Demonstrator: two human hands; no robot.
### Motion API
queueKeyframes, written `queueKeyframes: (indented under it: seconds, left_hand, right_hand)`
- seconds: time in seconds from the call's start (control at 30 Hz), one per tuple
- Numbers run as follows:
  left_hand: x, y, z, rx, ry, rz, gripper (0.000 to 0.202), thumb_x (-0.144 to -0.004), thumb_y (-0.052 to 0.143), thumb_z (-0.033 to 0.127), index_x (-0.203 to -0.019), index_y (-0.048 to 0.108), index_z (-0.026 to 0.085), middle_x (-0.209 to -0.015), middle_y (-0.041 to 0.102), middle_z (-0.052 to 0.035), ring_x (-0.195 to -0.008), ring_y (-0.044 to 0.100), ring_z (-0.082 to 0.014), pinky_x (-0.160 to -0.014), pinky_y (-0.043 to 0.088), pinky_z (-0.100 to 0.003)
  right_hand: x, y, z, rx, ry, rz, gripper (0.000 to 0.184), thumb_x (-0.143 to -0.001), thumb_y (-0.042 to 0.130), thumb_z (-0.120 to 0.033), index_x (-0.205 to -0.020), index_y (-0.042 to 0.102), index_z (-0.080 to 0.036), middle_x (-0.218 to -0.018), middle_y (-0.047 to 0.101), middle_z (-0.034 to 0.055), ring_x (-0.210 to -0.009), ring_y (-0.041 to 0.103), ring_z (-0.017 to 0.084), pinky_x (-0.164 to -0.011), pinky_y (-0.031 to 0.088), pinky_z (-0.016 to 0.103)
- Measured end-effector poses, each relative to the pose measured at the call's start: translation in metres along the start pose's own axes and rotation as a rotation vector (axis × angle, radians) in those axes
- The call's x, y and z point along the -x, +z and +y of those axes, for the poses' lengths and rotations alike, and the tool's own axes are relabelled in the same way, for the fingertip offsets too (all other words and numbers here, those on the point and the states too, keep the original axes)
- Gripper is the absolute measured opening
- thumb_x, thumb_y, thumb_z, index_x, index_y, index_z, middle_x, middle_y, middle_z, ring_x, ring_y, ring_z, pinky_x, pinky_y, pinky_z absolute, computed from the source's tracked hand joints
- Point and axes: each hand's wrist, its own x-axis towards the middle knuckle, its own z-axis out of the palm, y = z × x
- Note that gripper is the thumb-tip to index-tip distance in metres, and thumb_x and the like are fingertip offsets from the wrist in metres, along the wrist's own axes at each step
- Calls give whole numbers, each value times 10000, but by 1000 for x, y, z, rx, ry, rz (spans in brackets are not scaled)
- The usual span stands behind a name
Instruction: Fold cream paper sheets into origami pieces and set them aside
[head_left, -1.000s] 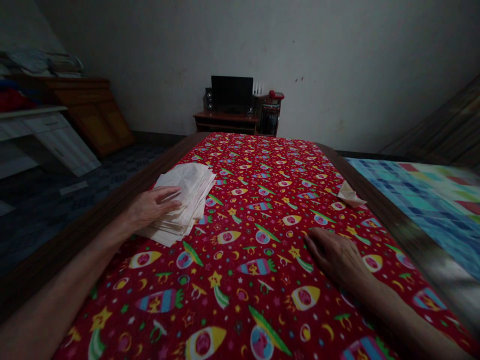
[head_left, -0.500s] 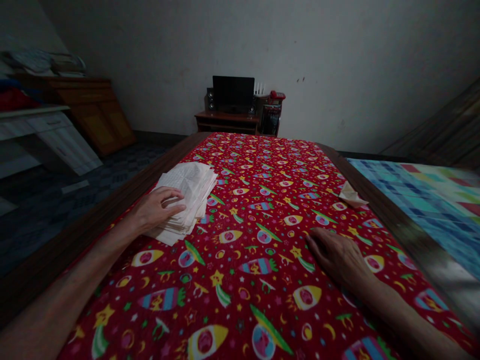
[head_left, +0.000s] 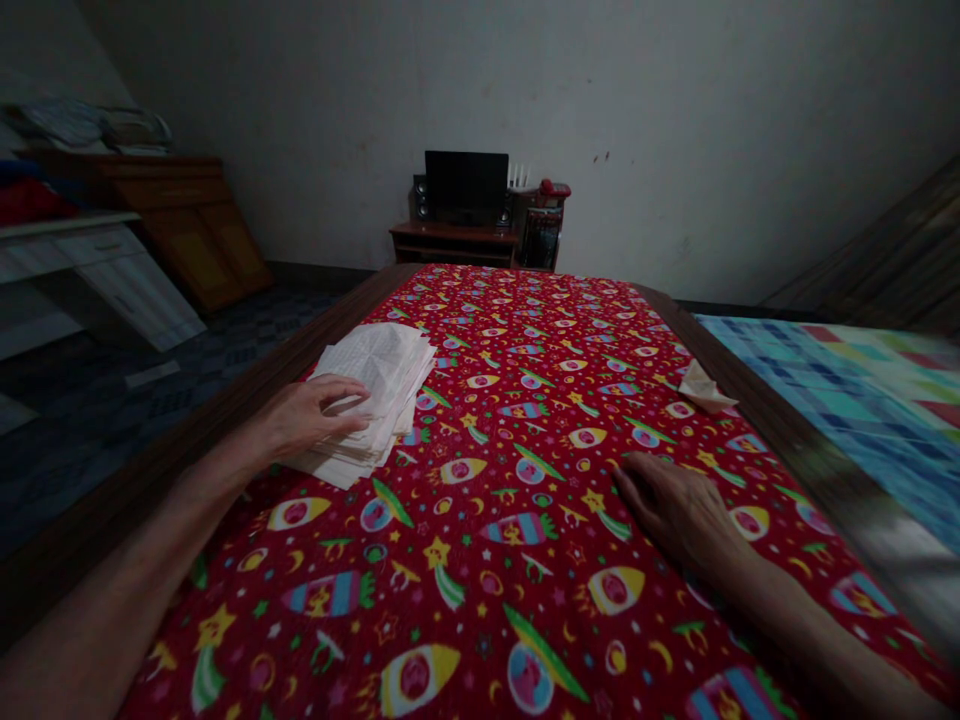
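Left of frame centre: paper stack (head_left: 386, 375), edges uneven | left hand (head_left: 311, 412) on it, thumb and fingers spread | right hand (head_left: 675, 505), lower right, half-curled on cloth (head_left: 487, 620), grip unclear | risk: sideways push could splay stack

Showing a bare left forearm (head_left: 165, 540) at eight o'clock, broadening towards the edge of view and narrowing inward to a slim wrist (head_left: 259, 440). Between eight and nine o'clock, displaying a bare left hand (head_left: 307, 415), with slender fingers (head_left: 341, 388) and a long thumb (head_left: 349, 424). At four o'clock, presenting a bare right hand (head_left: 679, 508), bearing faint ridges and creases across a bony back, the fingers partly hiding from the camera. Farther out at four o'clock, exposing a bare right forearm (head_left: 810, 622), tapering smoothly towards the hand. Losing nails and finer skin detail to dim light.
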Motion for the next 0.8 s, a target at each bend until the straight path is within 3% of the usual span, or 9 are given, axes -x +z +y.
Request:
queueKeyframes:
  seconds: [0.2,0.53,0.8]
  left_hand:
    - [2,0,9,121,-101,71,593,-620,596,681,-884,721,165,-1055,698,-104,-1012,629,-275,-940,470,-353]
    - [2,7,2,39,36,146,485,-676,602,640,-836,738,203,-1016,712,-74,-956,649,-247,-917,479,-339]
    - [2,4,5,149,-64,139,459,-653,621,618,-831,733,209,-1002,716,-54,-985,637,-247,-905,478,-309]
  right_hand:
    - [2,2,2,29,-19,25,281,-952,379,-361,-716,421,-213,-605,483,-15,-530,480,133,-548,282,270]
    - [2,3,4,35,-12,8,269,-952,380,-356,-732,442,-214,-617,500,-13,-542,494,138,-557,291,274]
    - [2,2,3,19,-26,17,270,-952,379,-354,-727,434,-215,-615,498,-13,-541,493,139,-555,292,276]
